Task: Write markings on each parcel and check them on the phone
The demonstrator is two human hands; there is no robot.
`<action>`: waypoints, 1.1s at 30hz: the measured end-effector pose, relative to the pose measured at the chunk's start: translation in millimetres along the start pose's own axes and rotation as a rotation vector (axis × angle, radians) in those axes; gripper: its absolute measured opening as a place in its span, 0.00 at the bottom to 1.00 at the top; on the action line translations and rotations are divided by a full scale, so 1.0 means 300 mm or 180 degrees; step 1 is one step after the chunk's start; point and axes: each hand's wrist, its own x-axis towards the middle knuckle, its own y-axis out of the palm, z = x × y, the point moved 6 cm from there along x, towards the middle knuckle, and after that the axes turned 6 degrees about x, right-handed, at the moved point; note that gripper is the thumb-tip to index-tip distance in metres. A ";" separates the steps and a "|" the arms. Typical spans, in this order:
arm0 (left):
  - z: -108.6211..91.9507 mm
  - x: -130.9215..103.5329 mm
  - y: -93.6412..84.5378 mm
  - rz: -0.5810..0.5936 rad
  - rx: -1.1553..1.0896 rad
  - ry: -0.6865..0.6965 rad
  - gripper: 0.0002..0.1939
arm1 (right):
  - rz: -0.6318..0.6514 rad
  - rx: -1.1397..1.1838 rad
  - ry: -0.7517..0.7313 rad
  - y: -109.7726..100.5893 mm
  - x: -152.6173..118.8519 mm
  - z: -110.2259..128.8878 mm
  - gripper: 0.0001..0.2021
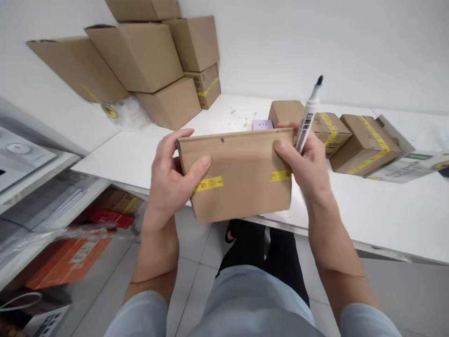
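A brown cardboard box [242, 187] with short strips of yellow tape on both sides is held up in front of me, over the table's front edge. My left hand [175, 171] grips its left end, thumb on the near face. At the right end, my right hand [305, 157] holds the box with the thumb pressed on its upper corner. The same hand also carries a white marker [308, 114], uncapped, its dark tip pointing up. A small dark mark shows near the box's top edge.
Several cardboard boxes [147, 56] are stacked at the back left of the white table [115, 159]. Behind my right hand stand taped boxes [368, 142] and a small purple box [262, 124]. Shelves at left hold an orange box [70, 262].
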 end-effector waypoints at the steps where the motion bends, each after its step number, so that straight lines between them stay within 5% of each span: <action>1: -0.042 0.004 -0.004 0.0041 -0.0043 0.0051 0.24 | 0.0015 0.0057 -0.0016 -0.027 -0.012 0.029 0.23; 4: -0.099 0.016 0.025 0.0333 -0.0319 0.0120 0.19 | 0.0159 0.0238 0.0063 -0.083 -0.050 0.070 0.24; 9: -0.068 0.006 0.117 0.0729 -0.0707 0.0040 0.21 | 0.0324 0.0373 0.0517 -0.128 -0.094 0.046 0.25; 16: -0.010 -0.033 0.200 0.0656 -0.0860 0.0483 0.22 | 0.0228 0.0322 0.0542 -0.145 -0.104 -0.045 0.21; 23: 0.002 -0.043 0.200 0.0532 -0.0571 0.0954 0.17 | 0.0227 0.0330 0.0157 -0.135 -0.108 -0.050 0.16; 30: 0.089 -0.224 0.243 0.0903 0.0104 0.1323 0.14 | 0.0846 0.0059 0.0086 -0.128 -0.266 -0.158 0.15; 33: 0.117 -0.286 0.244 0.0681 0.0691 0.1485 0.17 | 0.0932 0.0100 0.0156 -0.130 -0.324 -0.196 0.15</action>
